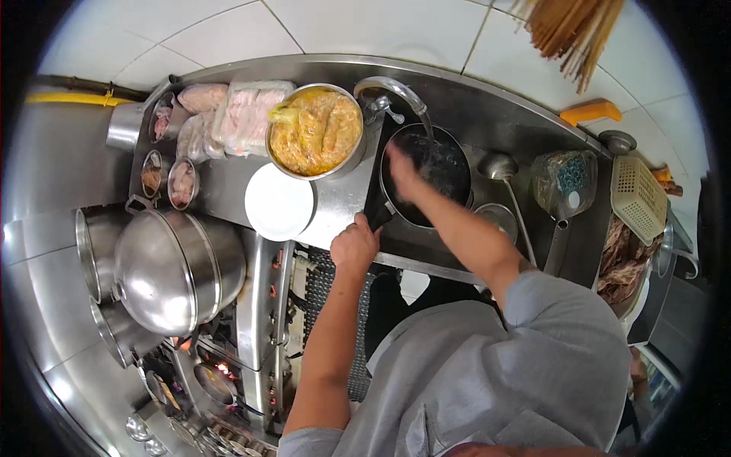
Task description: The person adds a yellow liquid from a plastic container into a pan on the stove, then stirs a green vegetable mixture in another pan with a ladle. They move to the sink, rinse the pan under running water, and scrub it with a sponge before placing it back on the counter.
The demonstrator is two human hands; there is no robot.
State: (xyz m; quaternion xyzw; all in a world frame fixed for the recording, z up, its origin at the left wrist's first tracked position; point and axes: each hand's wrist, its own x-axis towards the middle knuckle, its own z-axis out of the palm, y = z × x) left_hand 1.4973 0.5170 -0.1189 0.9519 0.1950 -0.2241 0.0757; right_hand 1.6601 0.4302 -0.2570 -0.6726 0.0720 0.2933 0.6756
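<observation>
A black pan rests in the sink, and water from the curved metal faucet runs into it. My left hand grips the pan's dark handle close to the sink's front edge. Over the inside of the pan, near its left wall, is my right hand. It is blurred, and I cannot tell whether anything is in its fingers. A metal ladle with a long handle lies to the right of the pan. Beside it sits a round metal strainer, partly hidden by my right forearm.
Left of the sink stand a metal pot of yellow food, a white plate and packs of pale meat. A large domed steel pot stands near lit burners. A beige plastic basket lies at the right.
</observation>
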